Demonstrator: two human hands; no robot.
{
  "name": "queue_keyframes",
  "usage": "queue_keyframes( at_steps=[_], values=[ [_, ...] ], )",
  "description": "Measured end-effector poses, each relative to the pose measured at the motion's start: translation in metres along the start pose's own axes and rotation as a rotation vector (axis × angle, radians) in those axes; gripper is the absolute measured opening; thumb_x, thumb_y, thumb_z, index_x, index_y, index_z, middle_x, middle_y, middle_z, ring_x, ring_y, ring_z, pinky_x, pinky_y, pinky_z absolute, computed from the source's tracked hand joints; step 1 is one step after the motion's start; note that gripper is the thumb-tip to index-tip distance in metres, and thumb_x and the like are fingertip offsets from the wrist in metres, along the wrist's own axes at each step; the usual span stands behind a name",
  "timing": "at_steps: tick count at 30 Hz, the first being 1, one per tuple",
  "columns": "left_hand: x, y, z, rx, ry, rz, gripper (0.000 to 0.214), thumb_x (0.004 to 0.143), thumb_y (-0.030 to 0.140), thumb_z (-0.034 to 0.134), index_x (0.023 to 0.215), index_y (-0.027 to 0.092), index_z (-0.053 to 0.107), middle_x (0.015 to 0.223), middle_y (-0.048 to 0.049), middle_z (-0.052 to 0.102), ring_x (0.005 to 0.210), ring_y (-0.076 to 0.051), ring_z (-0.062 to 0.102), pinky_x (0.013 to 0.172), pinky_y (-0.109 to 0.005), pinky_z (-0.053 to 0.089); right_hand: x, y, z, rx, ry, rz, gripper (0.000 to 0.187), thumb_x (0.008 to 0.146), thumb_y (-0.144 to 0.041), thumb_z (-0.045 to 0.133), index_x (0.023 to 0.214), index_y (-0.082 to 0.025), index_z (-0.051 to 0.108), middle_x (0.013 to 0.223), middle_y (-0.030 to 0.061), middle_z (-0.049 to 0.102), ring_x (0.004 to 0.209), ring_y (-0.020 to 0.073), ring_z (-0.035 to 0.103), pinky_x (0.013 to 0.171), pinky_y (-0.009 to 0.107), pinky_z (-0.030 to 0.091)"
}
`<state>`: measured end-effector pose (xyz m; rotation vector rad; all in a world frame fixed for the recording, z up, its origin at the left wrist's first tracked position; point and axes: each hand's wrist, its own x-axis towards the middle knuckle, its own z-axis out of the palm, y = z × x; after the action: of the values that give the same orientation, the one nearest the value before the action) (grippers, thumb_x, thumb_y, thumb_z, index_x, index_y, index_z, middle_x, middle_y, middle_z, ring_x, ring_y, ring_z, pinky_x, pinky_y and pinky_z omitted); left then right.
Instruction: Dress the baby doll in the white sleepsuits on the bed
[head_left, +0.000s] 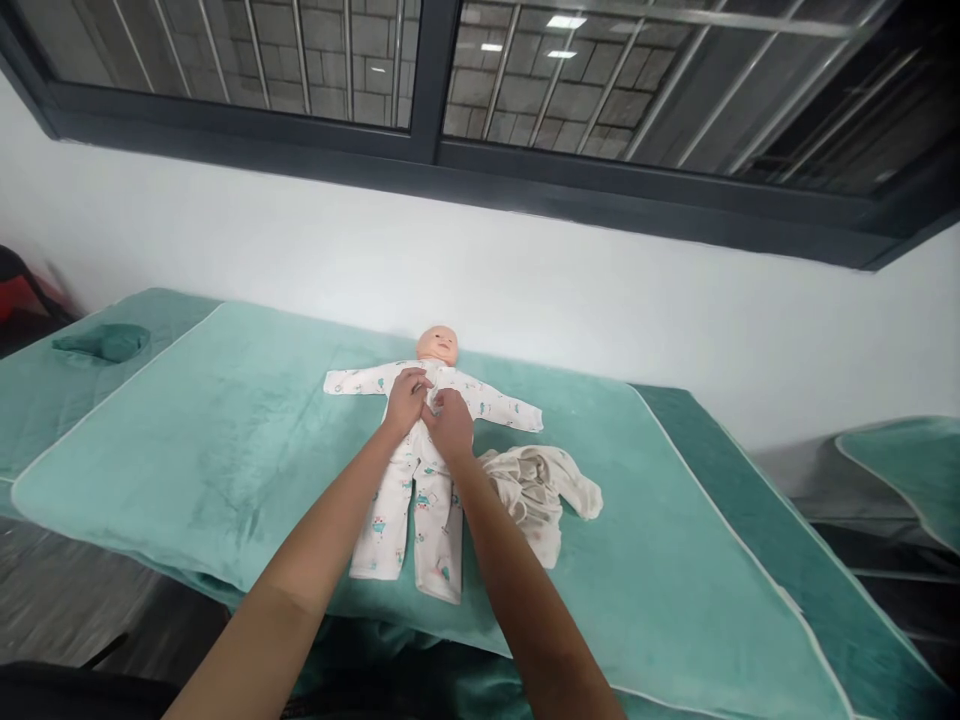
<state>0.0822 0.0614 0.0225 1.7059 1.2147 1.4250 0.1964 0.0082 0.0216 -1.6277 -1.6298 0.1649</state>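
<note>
A baby doll (438, 344) lies on its back on the green massage bed, head toward the wall. It wears a white patterned romper (435, 500) with sleeves spread out to both sides and legs pointing toward me. My left hand (407, 398) and my right hand (450, 420) meet at the romper's chest, fingers bent and pinching its front. The exact bit of cloth between the fingertips is hidden. Beside the doll's right-hand side in view lies a crumpled cream baby garment (536, 490), apart from both hands.
The green bed cover (247, 430) has white piping. A face hole (105, 343) shows at the bed's left end. Behind stands a white wall (300, 250) under a dark-framed window (480, 170). Another green bed (911, 470) is at the right.
</note>
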Motion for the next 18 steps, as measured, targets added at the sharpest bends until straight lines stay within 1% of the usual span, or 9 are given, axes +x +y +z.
queue_keyframes(
  at_steps=[1, 3, 5, 7, 10, 14, 18],
  values=[
    [-0.004, 0.0, -0.001, 0.013, 0.008, 0.004, 0.029, 0.079, 0.002, 0.049, 0.081, 0.02, 0.071, 0.119, -0.0068, 0.064, 0.117, -0.021, 0.06, 0.109, -0.041, 0.045, 0.0, -0.001, 0.0, -0.022, -0.001, -0.021, 0.014, 0.091, -0.035, 0.056, 0.09, -0.022, 0.054, 0.091, 0.0041, 0.06, 0.085, 0.0205, 0.053, 0.071, 0.029, 0.036],
    [-0.012, 0.0, -0.003, 0.057, 0.017, 0.027, 0.03, 0.083, 0.004, 0.048, 0.085, 0.021, 0.073, 0.12, -0.0073, 0.064, 0.118, -0.022, 0.06, 0.109, -0.042, 0.045, -0.001, -0.001, 0.0, -0.021, 0.007, -0.055, 0.018, 0.096, -0.035, 0.049, 0.084, -0.023, 0.052, 0.086, 0.0034, 0.059, 0.083, 0.0201, 0.051, 0.071, 0.029, 0.035],
    [-0.019, -0.001, -0.005, 0.123, 0.008, 0.083, 0.032, 0.087, 0.006, 0.047, 0.093, 0.021, 0.074, 0.124, -0.008, 0.062, 0.119, -0.022, 0.059, 0.11, -0.042, 0.045, -0.002, 0.002, -0.002, 0.031, 0.016, -0.064, 0.023, 0.099, -0.035, 0.044, 0.082, -0.023, 0.052, 0.083, 0.0025, 0.058, 0.082, 0.0196, 0.05, 0.072, 0.029, 0.035],
    [-0.024, -0.002, -0.005, 0.195, -0.009, 0.15, 0.034, 0.091, 0.008, 0.045, 0.1, 0.023, 0.075, 0.127, -0.0085, 0.061, 0.121, -0.022, 0.058, 0.109, -0.042, 0.045, -0.003, 0.006, -0.003, 0.11, 0.012, -0.046, 0.025, 0.099, -0.037, 0.043, 0.082, -0.023, 0.052, 0.082, 0.0015, 0.058, 0.079, 0.0186, 0.05, 0.071, 0.029, 0.035],
    [-0.027, -0.004, -0.004, 0.289, -0.017, 0.204, 0.037, 0.091, 0.007, 0.045, 0.103, 0.024, 0.076, 0.129, -0.0088, 0.06, 0.119, -0.023, 0.058, 0.108, -0.043, 0.046, -0.005, 0.012, -0.004, 0.222, 0.017, 0.031, 0.026, 0.098, -0.041, 0.044, 0.084, -0.022, 0.054, 0.079, 0.0001, 0.057, 0.074, 0.0171, 0.05, 0.07, 0.029, 0.036],
    [-0.029, -0.002, -0.003, 0.366, -0.026, 0.235, 0.042, 0.089, 0.004, 0.045, 0.111, 0.025, 0.074, 0.132, -0.009, 0.059, 0.12, -0.024, 0.057, 0.108, -0.044, 0.045, -0.009, 0.016, -0.001, 0.312, 0.107, 0.168, 0.026, 0.095, -0.045, 0.047, 0.085, -0.022, 0.055, 0.074, -0.0021, 0.054, 0.069, 0.016, 0.049, 0.069, 0.029, 0.036],
    [-0.037, 0.004, -0.01, 0.309, -0.04, 0.241, 0.035, 0.092, 0.01, 0.047, 0.112, 0.024, 0.071, 0.136, -0.0094, 0.058, 0.127, -0.024, 0.055, 0.11, -0.044, 0.044, -0.027, 0.015, -0.003, 0.363, 0.193, 0.238, 0.021, 0.09, -0.042, 0.057, 0.09, -0.022, 0.053, 0.072, -0.0048, 0.05, 0.064, 0.0141, 0.047, 0.066, 0.028, 0.038]
  ],
)
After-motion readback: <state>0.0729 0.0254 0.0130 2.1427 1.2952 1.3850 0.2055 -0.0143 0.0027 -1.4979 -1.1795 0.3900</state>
